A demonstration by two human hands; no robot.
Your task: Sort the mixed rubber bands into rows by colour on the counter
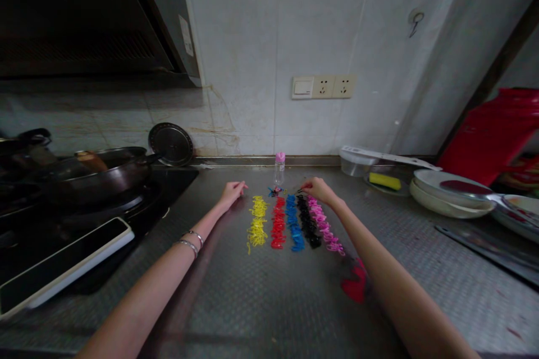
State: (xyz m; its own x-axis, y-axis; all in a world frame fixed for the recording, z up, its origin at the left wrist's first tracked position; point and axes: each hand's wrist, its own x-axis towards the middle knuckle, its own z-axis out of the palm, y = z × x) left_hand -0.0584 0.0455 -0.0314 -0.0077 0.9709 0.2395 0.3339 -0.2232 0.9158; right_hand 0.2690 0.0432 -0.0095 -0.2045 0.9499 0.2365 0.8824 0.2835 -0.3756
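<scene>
Small coloured bands lie in separate rows on the metal counter: yellow [257,221], red [278,223], blue [295,223], black [309,221] and pink [325,225]. A small mixed-colour pile [275,192] sits behind the red row, before a clear bottle with a pink cap [279,169]. My left hand [232,193] rests left of the yellow row's far end, its fingers together; what they hold, if anything, is too small to tell. At the far end of the black row, my right hand [315,188] pinches a small black band.
On the left are a stove with a pan [113,171], a round dark lid [170,144] and a white-edged device [63,266]. To the right stand a clear container [356,162], a yellow sponge [384,182], stacked bowls [450,193] and a knife [484,249].
</scene>
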